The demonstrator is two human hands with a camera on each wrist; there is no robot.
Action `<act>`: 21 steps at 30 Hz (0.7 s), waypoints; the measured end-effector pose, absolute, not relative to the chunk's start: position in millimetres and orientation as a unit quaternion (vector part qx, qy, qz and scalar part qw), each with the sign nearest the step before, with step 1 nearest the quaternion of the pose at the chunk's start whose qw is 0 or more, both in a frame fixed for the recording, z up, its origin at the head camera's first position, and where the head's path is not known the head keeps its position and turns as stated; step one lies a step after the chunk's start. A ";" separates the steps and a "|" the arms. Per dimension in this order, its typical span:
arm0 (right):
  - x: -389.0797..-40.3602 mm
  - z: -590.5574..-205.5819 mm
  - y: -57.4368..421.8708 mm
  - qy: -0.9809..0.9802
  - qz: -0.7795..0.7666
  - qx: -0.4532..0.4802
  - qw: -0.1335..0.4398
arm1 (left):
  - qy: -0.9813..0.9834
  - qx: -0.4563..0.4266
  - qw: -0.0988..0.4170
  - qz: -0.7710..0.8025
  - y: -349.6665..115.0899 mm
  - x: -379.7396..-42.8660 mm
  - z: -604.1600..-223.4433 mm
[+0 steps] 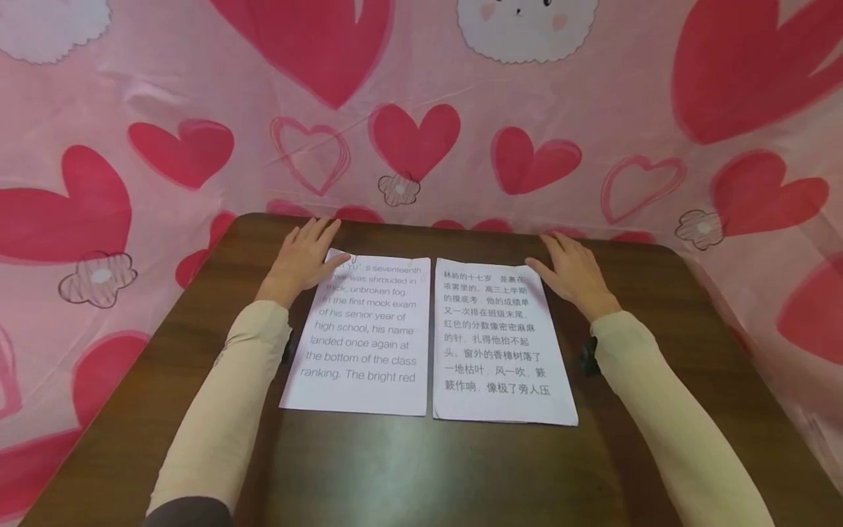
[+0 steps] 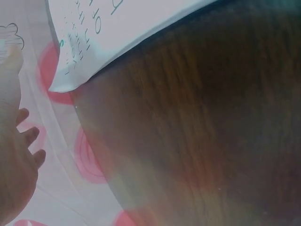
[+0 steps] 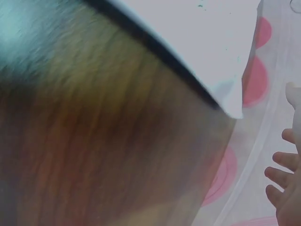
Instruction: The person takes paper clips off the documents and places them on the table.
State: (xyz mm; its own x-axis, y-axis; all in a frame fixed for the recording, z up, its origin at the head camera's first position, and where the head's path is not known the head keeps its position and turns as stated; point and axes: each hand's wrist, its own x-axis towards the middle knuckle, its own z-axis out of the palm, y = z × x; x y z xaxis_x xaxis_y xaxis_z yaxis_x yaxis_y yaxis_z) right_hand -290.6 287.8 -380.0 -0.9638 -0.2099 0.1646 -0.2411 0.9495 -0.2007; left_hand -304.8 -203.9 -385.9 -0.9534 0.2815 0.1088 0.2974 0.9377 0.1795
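Observation:
Two printed paper sheets lie side by side on the brown wooden table point(image 1: 356, 468). English text covers the left sheet point(image 1: 358, 391); Chinese characters fill the right sheet point(image 1: 507, 406). My left hand point(image 1: 299, 260) is at the left sheet's upper left corner, its thumb over the edge and its fingers extended toward the table's far side. At the opposite outer corner, my right hand point(image 1: 576, 274) has its thumb tip at the right sheet's edge, fingers spread forward. In the wrist views, the left hand point(image 2: 16, 174) and right hand point(image 3: 289, 174) show only partly at the frame edges.
A pink cloth point(image 1: 448, 73) printed with red hearts hangs behind the table and along both sides. Dark wristbands sit at the left wrist point(image 1: 287, 348) and the right wrist point(image 1: 589, 357). A narrow gap separates the two sheets.

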 end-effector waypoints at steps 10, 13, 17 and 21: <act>-297.7 -375.2 255.0 -0.970 0.169 0.137 0.112 | -0.983 -0.138 0.043 -0.117 -209.1 -302.4 -386.5; -299.0 -375.4 244.0 -0.968 0.184 0.138 0.104 | -0.982 -0.129 0.041 -0.129 -209.7 -300.5 -385.6; -299.1 -375.7 232.2 -0.969 0.204 0.121 0.073 | -0.983 -0.119 0.027 -0.137 -209.5 -298.6 -384.3; -301.0 -375.5 220.8 -0.966 0.236 0.098 0.043 | -0.983 -0.106 0.011 -0.150 -210.2 -298.9 -384.7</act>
